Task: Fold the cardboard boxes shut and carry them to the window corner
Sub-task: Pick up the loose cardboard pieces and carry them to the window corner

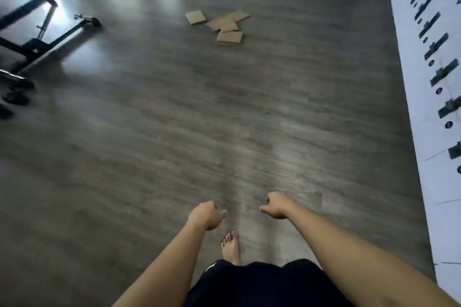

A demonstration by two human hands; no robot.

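Several flat brown cardboard pieces lie scattered in a loose pile on the grey wood floor, far ahead of me. One piece lies apart at the pile's left. My left hand and my right hand hang low in front of my body, well short of the cardboard. Both have loosely curled fingers and hold nothing. My bare foot shows between my forearms.
A black metal frame on castors stands at the upper left, with bright light behind it. Small dark objects lie on the floor at the left edge. A white surface with dark markings runs along the right side.
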